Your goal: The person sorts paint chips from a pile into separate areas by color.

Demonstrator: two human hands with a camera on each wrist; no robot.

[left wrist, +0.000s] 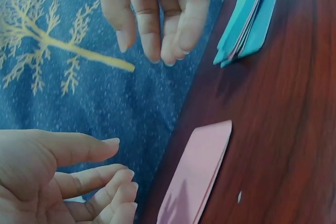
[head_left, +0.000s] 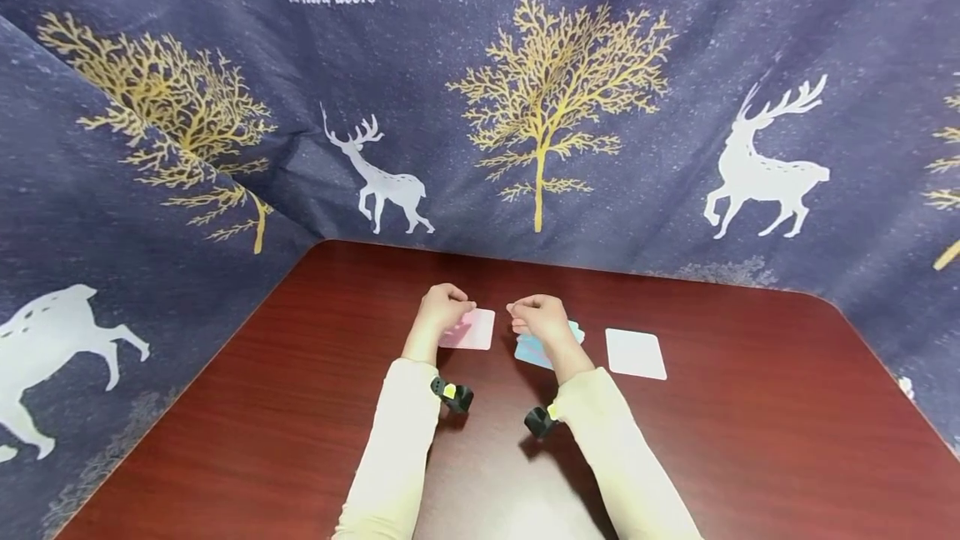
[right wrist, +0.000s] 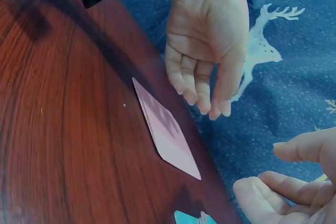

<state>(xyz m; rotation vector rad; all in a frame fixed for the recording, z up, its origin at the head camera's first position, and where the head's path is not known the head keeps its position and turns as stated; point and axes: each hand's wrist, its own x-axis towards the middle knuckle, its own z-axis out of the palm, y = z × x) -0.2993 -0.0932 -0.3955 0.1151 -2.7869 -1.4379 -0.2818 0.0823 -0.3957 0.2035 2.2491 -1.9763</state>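
My left hand point(head_left: 442, 309) hovers over the left part of a flat pink paper stack point(head_left: 480, 330), its fingers loosely bent. In the left wrist view, nothing sits between the thumb and fingers of the left hand point(left wrist: 73, 179), and the pink paper point(left wrist: 194, 174) shows layered edges. My right hand point(head_left: 543, 319) hangs above several light-blue papers point(head_left: 534, 351) and partly hides them. The blue papers point(left wrist: 251, 22) look loosely folded or fanned, with pale layers between. Seen from the right wrist, the right hand point(right wrist: 294, 177) is relaxed and holds nothing.
A white square sheet point(head_left: 636, 353) lies right of the blue papers on the reddish-brown table point(head_left: 315, 373). Dark cameras point(head_left: 456, 396) are strapped to both wrists. Behind the table's far edge hangs a blue cloth point(head_left: 600, 223) with deer and trees.
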